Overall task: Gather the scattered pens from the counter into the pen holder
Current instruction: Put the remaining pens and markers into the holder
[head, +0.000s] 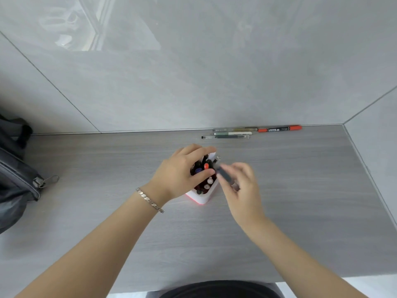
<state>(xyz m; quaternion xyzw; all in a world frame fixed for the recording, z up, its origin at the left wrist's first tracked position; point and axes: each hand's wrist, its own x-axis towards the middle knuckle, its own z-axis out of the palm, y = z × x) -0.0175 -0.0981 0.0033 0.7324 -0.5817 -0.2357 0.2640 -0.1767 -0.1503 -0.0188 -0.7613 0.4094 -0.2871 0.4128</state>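
Note:
A white pen holder (203, 197) with a pink base stands in the middle of the grey counter, packed with several pens. My left hand (182, 175) wraps over its top from the left, thumb and fingers around the rim. My right hand (240, 186) holds a dark grey pen (224, 176), blurred, with its tip at the holder's right rim. Against the back wall lie an orange-capped marker (279, 128), a clear pen (235, 129), a white pen (233, 133) and a thin clear pen (225, 137).
A dark backpack (15, 175) with a metal zipper pull lies at the counter's left edge. Grey tiled walls close the counter at the back and right. The counter's front edge runs near my body.

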